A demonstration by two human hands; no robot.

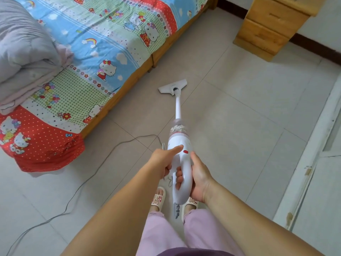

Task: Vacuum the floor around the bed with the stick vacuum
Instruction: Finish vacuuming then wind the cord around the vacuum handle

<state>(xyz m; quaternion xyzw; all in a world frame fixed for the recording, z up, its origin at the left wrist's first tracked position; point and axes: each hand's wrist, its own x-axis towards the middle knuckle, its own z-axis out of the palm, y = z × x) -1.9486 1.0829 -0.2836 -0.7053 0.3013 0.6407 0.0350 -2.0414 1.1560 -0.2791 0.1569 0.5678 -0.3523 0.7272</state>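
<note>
Stick vacuum (180, 145) in seemingly both hands (198, 179)

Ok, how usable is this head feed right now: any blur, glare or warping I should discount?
Head view: soft, even daylight, no harsh glare on the floor tiles. Slight motion blur on the stick vacuum around its dust cup; its floor head stays readable. Wide-angle warping bends the bed edge and the nightstand. Both the left hand and right hand are sharp.

No text can be read; a faint mark on the vacuum's floor head (173, 86), toward twelve o'clock, is perhaps a logo.
</note>
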